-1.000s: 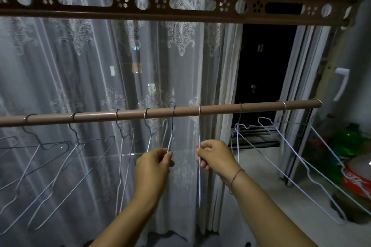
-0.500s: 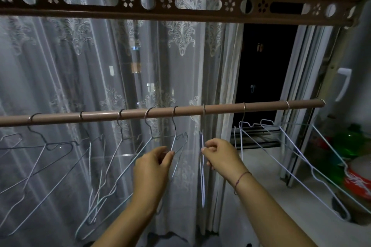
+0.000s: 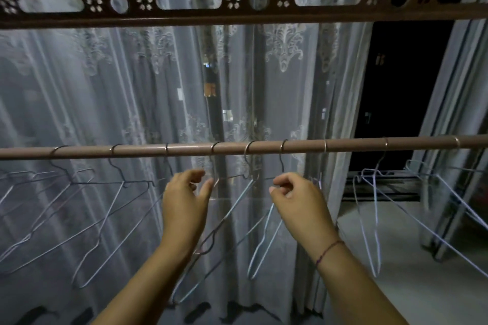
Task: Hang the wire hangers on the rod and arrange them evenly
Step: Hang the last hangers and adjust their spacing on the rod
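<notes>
hangers (image 3: 232,208) all on the rod (image 3: 264,147), gaps uneven.
our left hand (image 3: 184,200) is spread near one neck, right hand (image 3: 298,198) pinches thin wire; a rough push may tangle neighbours.

Dim, motion-blurred, wide-angle edge distortion

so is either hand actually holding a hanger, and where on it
Left hand: open, holding nothing. Right hand: fingers curled near a wire hanger, but a grip cannot be told through the blur.

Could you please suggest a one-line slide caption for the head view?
Two bare hands, left hand and right hand, reach among wire hangers hooked along the rod.
</notes>
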`<state>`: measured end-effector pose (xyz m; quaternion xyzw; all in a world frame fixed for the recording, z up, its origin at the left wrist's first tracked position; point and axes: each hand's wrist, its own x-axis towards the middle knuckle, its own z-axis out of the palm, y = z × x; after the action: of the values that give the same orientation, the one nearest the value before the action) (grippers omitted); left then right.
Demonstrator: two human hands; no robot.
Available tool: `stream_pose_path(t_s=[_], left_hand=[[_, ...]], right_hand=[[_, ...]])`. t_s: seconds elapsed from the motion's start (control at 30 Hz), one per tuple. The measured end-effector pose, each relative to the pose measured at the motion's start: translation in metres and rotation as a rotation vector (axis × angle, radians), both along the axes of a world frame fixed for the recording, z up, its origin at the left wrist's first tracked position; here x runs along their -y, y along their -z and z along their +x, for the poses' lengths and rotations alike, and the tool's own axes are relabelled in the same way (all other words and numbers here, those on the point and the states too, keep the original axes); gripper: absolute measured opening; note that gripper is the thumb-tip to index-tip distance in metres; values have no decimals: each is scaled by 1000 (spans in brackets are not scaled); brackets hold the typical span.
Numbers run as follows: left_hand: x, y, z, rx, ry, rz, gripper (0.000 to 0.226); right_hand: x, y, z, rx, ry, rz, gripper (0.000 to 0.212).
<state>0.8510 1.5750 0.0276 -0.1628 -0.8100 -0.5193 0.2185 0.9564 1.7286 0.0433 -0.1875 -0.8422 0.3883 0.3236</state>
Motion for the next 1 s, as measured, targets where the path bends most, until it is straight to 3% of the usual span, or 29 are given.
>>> stream_pose_path(t_s=[0.1, 0.2, 0.33, 0.63, 0.77, 0.87, 1.0], left_hand=[[4, 4, -5, 161, 88, -53, 27], [3, 9, -5, 284, 178, -81, 13], [2, 12, -4, 321, 167, -12, 14], [22, 12, -8, 281, 102, 131, 20], [37, 12, -21, 317, 112, 174, 22], [48, 11, -31, 339, 152, 213, 24], [58, 13, -49, 388, 228, 232, 25]], right_hand=[[4, 12, -5, 44, 35, -17, 17], [5, 20, -5, 75, 52, -86, 37], [7, 23, -5, 84, 11, -162, 48], [14, 18, -12, 56, 36, -136, 47], [31, 9, -21, -15, 88, -14, 27], [50, 3, -33, 29, 69, 15, 17], [78, 8, -50, 154, 110, -3, 29]])
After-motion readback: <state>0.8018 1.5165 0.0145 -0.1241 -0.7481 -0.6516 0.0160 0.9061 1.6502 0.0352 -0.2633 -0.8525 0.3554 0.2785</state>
